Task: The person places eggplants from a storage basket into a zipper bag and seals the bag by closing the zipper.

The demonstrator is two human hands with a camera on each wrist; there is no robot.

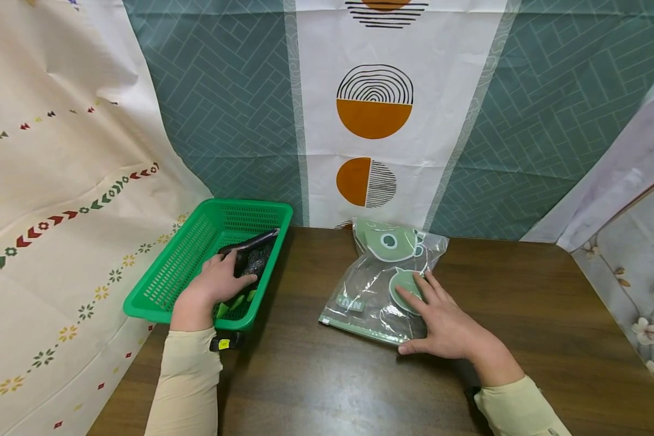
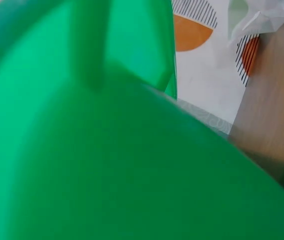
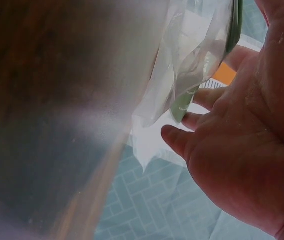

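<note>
A green plastic basket (image 1: 193, 239) stands at the left, with a long dark eggplant (image 1: 258, 240), a dark item in shiny wrapping (image 1: 257, 261) and some green vegetables (image 1: 230, 306) inside. My left hand (image 1: 215, 281) reaches over its near side, thumb stretched apart from the fingers, close to the eggplant; the fingertips are partly hidden. The basket's green wall (image 2: 132, 175) fills most of the left wrist view and hides that hand. Under the spread fingers of my right hand (image 1: 447, 324) lies a clear zip bag (image 1: 370, 284) printed with green cups. The bag's film (image 3: 196, 65) rises beside those fingers in the right wrist view.
Both hands work above a brown wooden table (image 1: 305, 375). A patterned cloth (image 1: 229, 121) hangs along the back edge. Cream cloth (image 1: 76, 200) borders the left side, and flowered fabric (image 1: 637, 290) the right.
</note>
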